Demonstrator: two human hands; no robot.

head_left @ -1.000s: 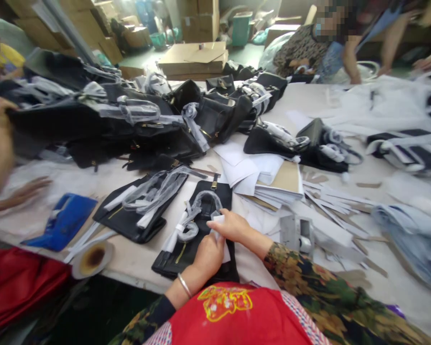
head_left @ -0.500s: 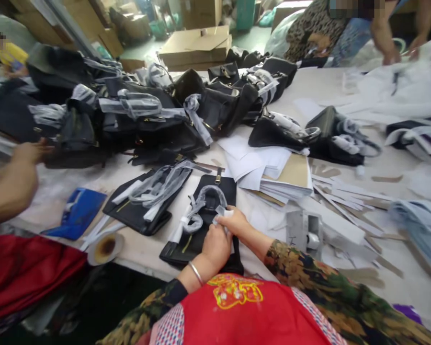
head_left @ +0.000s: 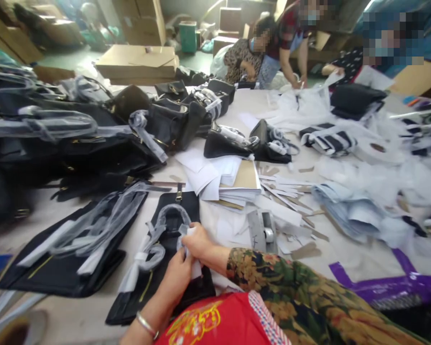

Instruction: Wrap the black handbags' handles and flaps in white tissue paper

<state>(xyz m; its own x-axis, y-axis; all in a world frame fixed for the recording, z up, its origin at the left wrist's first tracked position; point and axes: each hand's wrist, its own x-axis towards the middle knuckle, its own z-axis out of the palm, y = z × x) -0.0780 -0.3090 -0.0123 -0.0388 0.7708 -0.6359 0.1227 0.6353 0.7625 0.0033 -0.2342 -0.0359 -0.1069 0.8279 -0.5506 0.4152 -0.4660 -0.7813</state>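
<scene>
A black handbag (head_left: 169, 197) lies flat on the table before me, its handle (head_left: 172, 209) looping up in clear plastic wrap. White wrapping (head_left: 132, 277) covers a strap end on the bag's left side. At the right side of the bag, my left hand (head_left: 177, 272) and my right hand (head_left: 200, 243) meet, both closed on the wrapped handle end with some white wrapping. My fingers partly hide what they grip. To the left lies another flat black handbag (head_left: 104, 254) with long plastic-wrapped straps and white-covered ends.
Black bags (head_left: 111, 148) are heaped at the back left. Beyond my right hand are a stack of paper sheets (head_left: 242, 184), a grey tape dispenser (head_left: 256, 230) and scattered paper strips (head_left: 287, 196). Purple plastic (head_left: 373, 287) lies at right. Several people work across the table.
The view has swung to the right, bringing more co-workers and the table's right side into sight. Both my hands stay together at the same handle end of the handbag.
</scene>
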